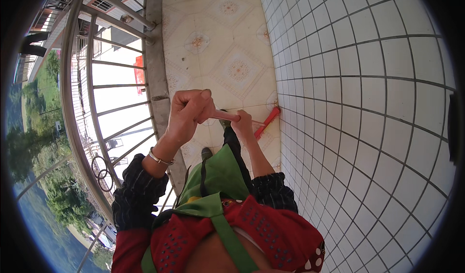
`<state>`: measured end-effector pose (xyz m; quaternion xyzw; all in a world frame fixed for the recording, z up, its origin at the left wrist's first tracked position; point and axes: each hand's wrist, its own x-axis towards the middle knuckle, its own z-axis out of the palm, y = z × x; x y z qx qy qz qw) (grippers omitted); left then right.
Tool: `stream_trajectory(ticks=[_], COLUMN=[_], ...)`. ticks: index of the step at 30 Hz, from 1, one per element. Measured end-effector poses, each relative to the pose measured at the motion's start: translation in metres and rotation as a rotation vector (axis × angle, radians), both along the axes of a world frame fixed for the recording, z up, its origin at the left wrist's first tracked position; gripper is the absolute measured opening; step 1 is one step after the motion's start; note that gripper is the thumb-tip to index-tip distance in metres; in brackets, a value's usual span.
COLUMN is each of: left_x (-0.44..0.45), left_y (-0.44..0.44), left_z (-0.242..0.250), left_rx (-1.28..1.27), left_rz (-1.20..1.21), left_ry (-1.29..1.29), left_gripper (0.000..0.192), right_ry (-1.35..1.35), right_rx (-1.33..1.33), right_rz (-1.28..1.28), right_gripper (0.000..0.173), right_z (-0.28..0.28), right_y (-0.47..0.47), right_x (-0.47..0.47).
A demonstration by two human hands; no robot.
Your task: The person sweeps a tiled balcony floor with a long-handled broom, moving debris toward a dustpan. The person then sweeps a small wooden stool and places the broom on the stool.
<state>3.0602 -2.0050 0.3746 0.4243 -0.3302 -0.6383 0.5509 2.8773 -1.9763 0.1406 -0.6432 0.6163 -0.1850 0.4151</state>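
Observation:
A push broom or floor brush with a red head (pixel 268 122) and a pinkish handle (pixel 226 115) slants across the view before me. Its head rests on the tiled floor against the foot of the wall, at right of centre. My left hand (pixel 191 108), with a silver-coloured bangle at its wrist, is closed around the upper end of the handle. Lower down, my right hand (pixel 242 123) grips the same handle, nearer the head. Part of the handle is hidden by my fingers. A green apron (pixel 214 175) hangs below my hands, and my shoes show partly beneath.
A white-tiled wall (pixel 327 102) runs along the right. On the left stand a concrete kerb (pixel 156 55) and a metal railing (pixel 67 73), with sunlit ground and trees beyond. Patterned floor tiles (pixel 218 29) stretch ahead between them.

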Motion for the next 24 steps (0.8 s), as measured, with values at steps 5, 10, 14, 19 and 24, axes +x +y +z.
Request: stream_trajectory(ticks=[5,10,14,19,24], left_x=[-0.028,-0.046,-0.023,0.004,0.014], left_y=[-0.089,-0.132,-0.116,-0.101,-0.123], left_z=[-0.001,0.000,0.044,0.094,0.056], left_rx=[-0.271,-0.630,-0.650,-0.512,-0.181], left_rz=[-0.120,-0.193,-0.090,0.086,-0.008], left_ry=[-0.208,-0.513,-0.470,-0.217,-0.145], left_gripper=[0.037,0.034,0.035,0.037,0.036], right_ry=[-0.485,-0.651,-0.472,-0.259,-0.176], right_rx=[-0.174,-0.286,-0.408,-0.277,-0.052], right_rz=[-0.155,-0.004,0.231,0.321,0.075], right_gripper=[0.016,0.019,0.020,0.009,0.020], right_z=[-0.048,-0.027,0.039,0.088,0.036], right_y=[-0.160,-0.274,-0.273,-0.198,-0.138], right_x=[0.004,0.027,0.036,0.025,0.023])
